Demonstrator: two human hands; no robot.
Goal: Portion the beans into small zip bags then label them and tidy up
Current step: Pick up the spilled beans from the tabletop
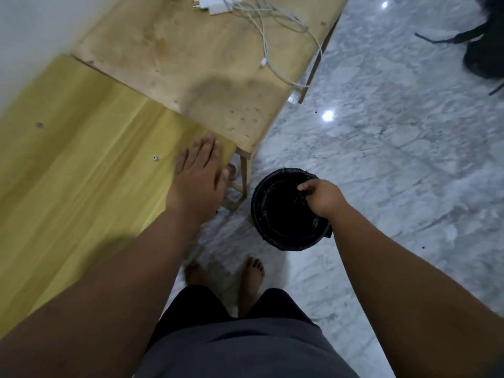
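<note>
My left hand [197, 173] lies flat, fingers spread, on the corner of the yellow wooden table [81, 148], holding nothing. My right hand [320, 196] hovers over a black bin [283, 214] lined with a black bag that stands on the floor beside the table. Its fingers are curled shut above the bin's inside; whether something small is pinched in them cannot be seen. A single small bean [155, 159] lies on the yellow table left of my left hand. No zip bags or labels are in view.
A paler wooden table [196, 64] adjoins the yellow one and carries a white charger with tangled cables [245, 12]. The floor is grey marble [395, 148]. A black bag [485, 42] lies at the far right. My bare feet [251, 276] stand below the bin.
</note>
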